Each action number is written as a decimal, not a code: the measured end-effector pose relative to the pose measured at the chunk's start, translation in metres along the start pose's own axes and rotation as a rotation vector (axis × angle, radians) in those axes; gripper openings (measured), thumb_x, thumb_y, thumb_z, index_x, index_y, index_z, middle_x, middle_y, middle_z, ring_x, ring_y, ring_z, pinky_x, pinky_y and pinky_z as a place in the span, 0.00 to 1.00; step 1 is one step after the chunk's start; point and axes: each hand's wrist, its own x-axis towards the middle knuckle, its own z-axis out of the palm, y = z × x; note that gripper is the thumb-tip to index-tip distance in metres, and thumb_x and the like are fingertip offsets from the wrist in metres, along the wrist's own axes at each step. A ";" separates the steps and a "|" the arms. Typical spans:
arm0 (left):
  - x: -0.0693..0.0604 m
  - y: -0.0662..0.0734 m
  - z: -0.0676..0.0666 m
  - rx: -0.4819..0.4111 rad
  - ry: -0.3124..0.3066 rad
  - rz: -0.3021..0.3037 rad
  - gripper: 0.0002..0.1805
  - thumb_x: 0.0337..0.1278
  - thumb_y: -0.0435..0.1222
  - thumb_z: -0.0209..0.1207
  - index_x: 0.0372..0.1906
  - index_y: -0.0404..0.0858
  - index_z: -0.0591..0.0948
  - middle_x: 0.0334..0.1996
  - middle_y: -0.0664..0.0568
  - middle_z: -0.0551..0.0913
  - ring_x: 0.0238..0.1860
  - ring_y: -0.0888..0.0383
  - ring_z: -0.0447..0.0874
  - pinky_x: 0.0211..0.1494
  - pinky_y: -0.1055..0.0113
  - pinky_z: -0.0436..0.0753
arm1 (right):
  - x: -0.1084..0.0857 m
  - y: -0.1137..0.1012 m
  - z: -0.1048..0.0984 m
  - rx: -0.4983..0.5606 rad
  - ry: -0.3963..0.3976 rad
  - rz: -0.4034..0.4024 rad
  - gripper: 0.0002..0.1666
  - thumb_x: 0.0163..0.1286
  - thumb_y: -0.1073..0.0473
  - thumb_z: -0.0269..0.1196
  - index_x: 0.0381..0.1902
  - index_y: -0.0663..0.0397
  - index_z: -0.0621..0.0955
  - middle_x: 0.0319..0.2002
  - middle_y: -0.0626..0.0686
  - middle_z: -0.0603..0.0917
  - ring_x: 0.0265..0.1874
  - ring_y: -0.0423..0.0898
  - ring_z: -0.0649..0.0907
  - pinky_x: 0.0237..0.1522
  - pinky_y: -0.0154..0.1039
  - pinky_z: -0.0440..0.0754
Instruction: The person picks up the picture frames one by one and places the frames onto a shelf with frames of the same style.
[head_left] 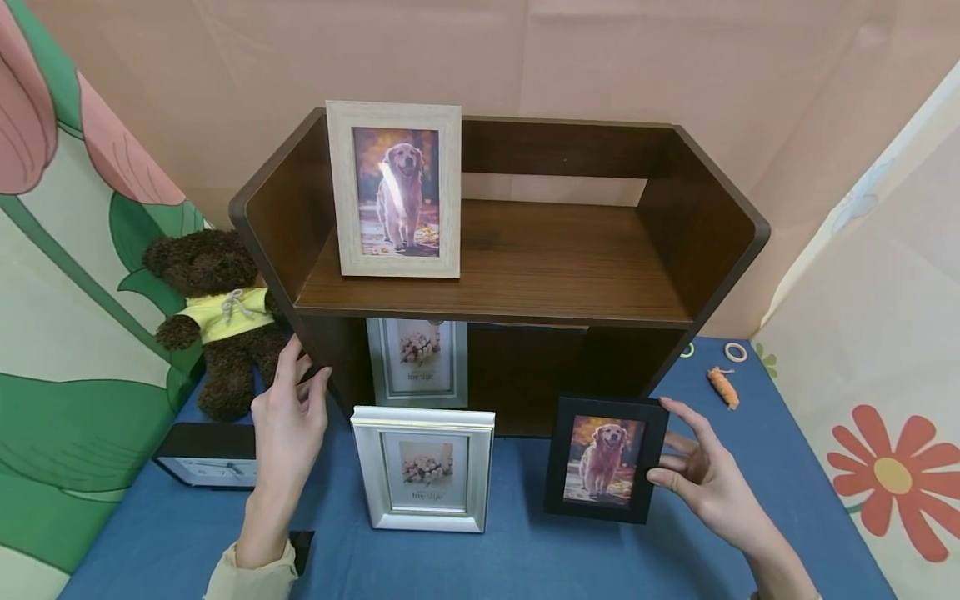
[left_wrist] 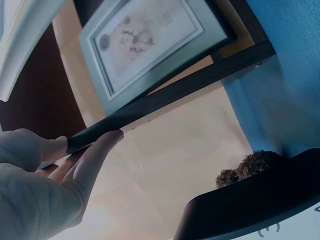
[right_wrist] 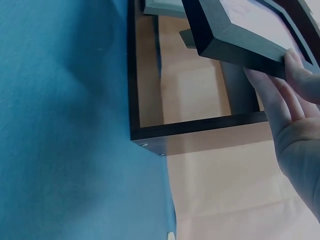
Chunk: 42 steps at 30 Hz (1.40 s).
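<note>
My right hand pinches the right edge of a black photo frame with a dog picture, held in front of the dark brown wooden shelf. Thumb on the front and fingers behind, the same grip on the black frame shows in the right wrist view. At the shelf's lower left, my left hand holds the side panel between thumb and fingers. A silver-white photo frame stands on the table between my hands.
A cream photo frame stands on the upper shelf, a grey-green one below. Left of the shelf are a teddy bear and a black-cased clock. Small toys, including an orange one, lie right on the blue table.
</note>
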 end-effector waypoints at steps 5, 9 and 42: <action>-0.001 0.000 0.000 0.000 0.000 -0.003 0.34 0.69 0.18 0.62 0.77 0.33 0.71 0.56 0.26 0.85 0.49 0.29 0.89 0.44 0.37 0.87 | 0.003 -0.006 0.001 -0.011 0.008 -0.015 0.58 0.68 0.87 0.62 0.87 0.51 0.52 0.67 0.36 0.81 0.54 0.41 0.89 0.48 0.36 0.90; -0.001 0.000 0.001 -0.006 -0.003 -0.001 0.35 0.69 0.18 0.62 0.78 0.33 0.70 0.56 0.26 0.85 0.49 0.29 0.89 0.43 0.36 0.87 | 0.004 -0.010 0.001 -0.055 0.034 -0.032 0.60 0.66 0.87 0.63 0.87 0.53 0.53 0.67 0.35 0.81 0.53 0.40 0.90 0.47 0.35 0.89; 0.000 -0.001 0.001 0.001 0.005 -0.010 0.31 0.69 0.18 0.63 0.75 0.30 0.72 0.55 0.26 0.86 0.50 0.30 0.89 0.44 0.36 0.87 | 0.014 -0.034 0.007 0.031 0.071 -0.154 0.60 0.60 0.94 0.60 0.85 0.61 0.55 0.66 0.46 0.84 0.52 0.42 0.90 0.46 0.34 0.89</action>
